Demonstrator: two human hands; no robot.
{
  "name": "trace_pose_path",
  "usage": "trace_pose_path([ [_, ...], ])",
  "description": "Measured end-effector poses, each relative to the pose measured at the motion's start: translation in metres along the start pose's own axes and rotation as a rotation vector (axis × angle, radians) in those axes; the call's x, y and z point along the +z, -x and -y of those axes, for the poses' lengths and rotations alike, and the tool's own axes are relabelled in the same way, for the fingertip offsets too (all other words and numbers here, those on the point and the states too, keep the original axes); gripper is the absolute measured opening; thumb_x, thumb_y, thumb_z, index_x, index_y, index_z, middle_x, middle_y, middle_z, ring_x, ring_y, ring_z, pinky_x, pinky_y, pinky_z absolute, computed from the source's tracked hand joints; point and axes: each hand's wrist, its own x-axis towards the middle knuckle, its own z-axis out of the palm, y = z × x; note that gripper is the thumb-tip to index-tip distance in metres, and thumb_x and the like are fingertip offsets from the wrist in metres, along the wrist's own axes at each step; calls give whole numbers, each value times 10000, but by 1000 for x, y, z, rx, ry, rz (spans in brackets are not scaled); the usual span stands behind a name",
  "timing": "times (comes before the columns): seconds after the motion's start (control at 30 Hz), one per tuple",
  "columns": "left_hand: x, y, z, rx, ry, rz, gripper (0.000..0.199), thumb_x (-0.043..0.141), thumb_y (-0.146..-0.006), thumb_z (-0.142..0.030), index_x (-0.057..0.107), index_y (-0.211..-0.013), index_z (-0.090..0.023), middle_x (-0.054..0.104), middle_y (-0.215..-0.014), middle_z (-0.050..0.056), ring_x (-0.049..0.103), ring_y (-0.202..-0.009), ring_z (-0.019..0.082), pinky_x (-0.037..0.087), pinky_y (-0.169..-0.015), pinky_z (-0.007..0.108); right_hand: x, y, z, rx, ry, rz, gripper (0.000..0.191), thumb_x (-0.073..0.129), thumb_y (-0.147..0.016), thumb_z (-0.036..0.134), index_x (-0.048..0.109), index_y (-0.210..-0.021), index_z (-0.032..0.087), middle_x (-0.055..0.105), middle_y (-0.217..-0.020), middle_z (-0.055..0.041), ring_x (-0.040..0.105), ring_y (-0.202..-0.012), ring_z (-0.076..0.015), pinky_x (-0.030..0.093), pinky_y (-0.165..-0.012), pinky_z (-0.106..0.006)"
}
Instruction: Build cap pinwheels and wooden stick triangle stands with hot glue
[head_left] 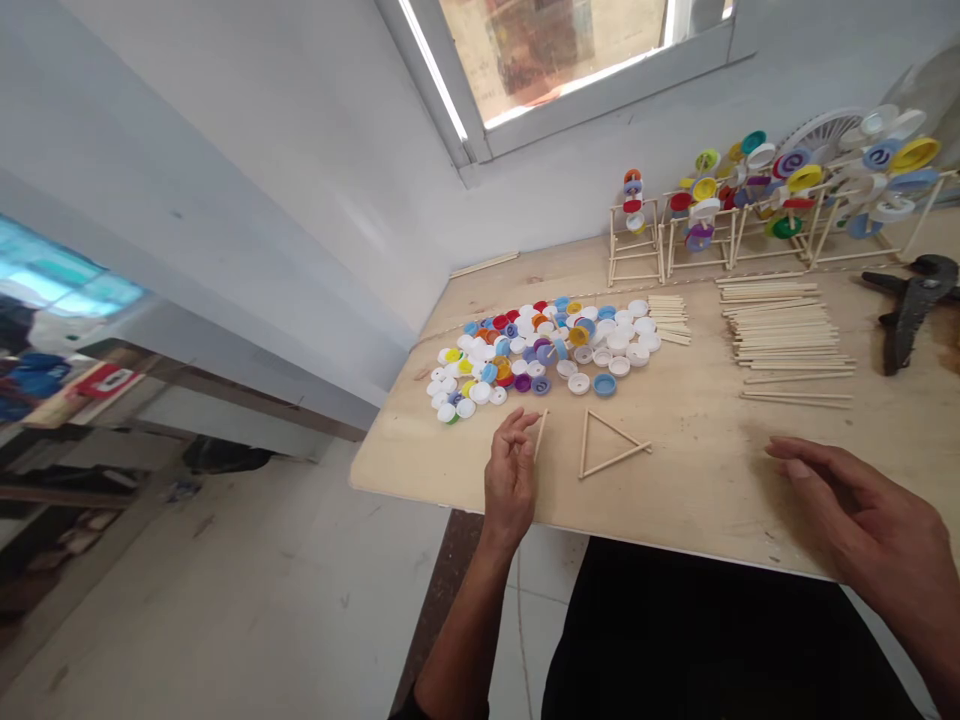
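Note:
My left hand is at the table's front edge, its fingers loosely bent and a little apart. Right beside it is a thin wooden stick, partly hidden by the hand; no grip on it shows. A triangle of three wooden sticks lies flat between my hands, closer to the left. Over the right part of the table, my right hand hovers with fingers stretched out and nothing in them. Beyond the hands spreads a pile of coloured bottle caps, mostly white and blue.
Stacked wooden sticks lie behind my right hand, with a shorter bundle beside the caps. Stick frames bearing cap wheels line the wall. A black glue gun rests at the right. A window is above.

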Motion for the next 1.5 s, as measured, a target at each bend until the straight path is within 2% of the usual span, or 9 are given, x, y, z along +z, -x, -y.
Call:
trace_pose_path([
  [0.13, 0, 0, 0, 56, -76, -20, 72, 384, -928, -229, 449, -898, -218, 623, -1117, 99, 489, -1231, 211, 399, -1017, 473, 1, 0, -2, 2, -2, 6, 306, 507, -785, 446, 685, -937, 249, 731, -950, -14, 680, -899, -222, 527, -805, -322],
  [0.33, 1, 0, -2, 49, -128, -65, 79, 409, -909, -236, 476, -872, -215, 615, -1008, 81, 561, -1074, 203, 459, -930, 417, -1, 2, -2, -58, 23, -20, 272, 497, -818, 413, 669, -958, 256, 723, -951, -5, 675, -889, -199, 515, -803, -299],
  [0.5, 1, -1, -3, 76, -155, -62, 86, 409, -910, -238, 474, -860, -213, 595, -998, 78, 551, -1048, 201, 451, -922, 409, 5, 5, 19, -348, 25, -19, 261, 461, -877, 325, 617, -1053, 211, 686, -1016, -56, 631, -937, -199, 474, -825, -334],
  [0.67, 1, -2, -2, 118, -213, -51, 79, 421, -903, -219, 479, -850, -212, 588, -991, 80, 531, -1049, 211, 435, -926, 425, 41, 10, 62, -644, -2, 156, 295, 471, -877, 167, 605, -1136, 213, 679, -952, -60, 597, -887, -186, 415, -798, -360],
  [0.8, 2, -1, -4, 149, -265, -42, 74, 433, -893, -216, 487, -843, -213, 595, -989, 78, 521, -1072, 225, 416, -952, 450, 79, 15, 93, -753, 59, 152, 286, 497, -848, 130, 656, -1063, 232, 668, -1049, -74, 544, -1020, -225, 348, -915, -412],
  [0.9, 2, -1, -6, 153, -273, -49, 70, 443, -886, -210, 494, -837, -213, 604, -990, 74, 515, -1089, 226, 408, -961, 455, 102, 17, 103, -780, 141, 165, 282, 514, -843, 157, 653, -1073, 242, 631, -1153, -80, 478, -1151, -262, 278, -1002, -453],
  [1.03, 2, 0, -6, 130, -282, -43, 90, 427, -895, -216, 490, -831, -216, 605, -1004, 77, 511, -1103, 232, 407, -962, 460, 118, 18, 104, -776, 223, 206, 283, 496, -864, 202, 640, -1105, 241, 572, -1261, -91, 404, -1244, -294, 207, -1054, -495],
  [1.33, 2, 0, -4, 126, -239, -33, 82, 444, -893, -205, 510, -846, -216, 609, -1030, 73, 479, -1151, 227, 388, -996, 469, 126, 13, 113, -808, 231, 237, 293, 510, -872, 288, 633, -1134, 239, 527, -1330, -105, 368, -1287, -311, 181, -1067, -535],
  [1.5, -5, 0, -8, 59, -137, -63, 98, 433, -901, -257, 502, -841, -219, 608, -1044, 87, 517, -1132, 231, 423, -984, 471, 128, 13, 113, -796, 239, 238, 291, 495, -887, 315, 639, -1131, 252, 536, -1319, -103, 374, -1287, -307, 189, -1068, -538],
])
